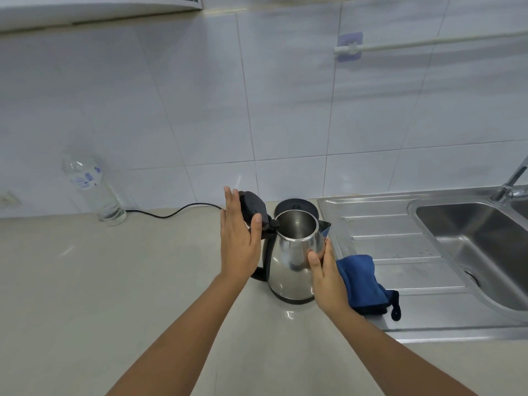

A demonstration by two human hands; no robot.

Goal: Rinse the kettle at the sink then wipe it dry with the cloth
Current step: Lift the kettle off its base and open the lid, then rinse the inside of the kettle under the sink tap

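A steel kettle (288, 261) with a black handle stands upright on the beige counter, its black lid (253, 208) swung open to the left. My left hand (238, 238) rests against the lid, fingers straight and thumb on the lid's front. My right hand (325, 275) presses flat on the kettle's right side, below the spout. A blue cloth (364, 284) lies crumpled just right of the kettle, on the edge of the steel drainboard (400, 227). The sink basin (480, 247) and tap (511, 181) are at the far right.
The kettle's black base (295, 207) sits behind it, with its cord (171, 212) running left along the wall. A clear plastic bottle (94, 190) stands at the back left. A white rail (428, 42) hangs on the tiled wall.
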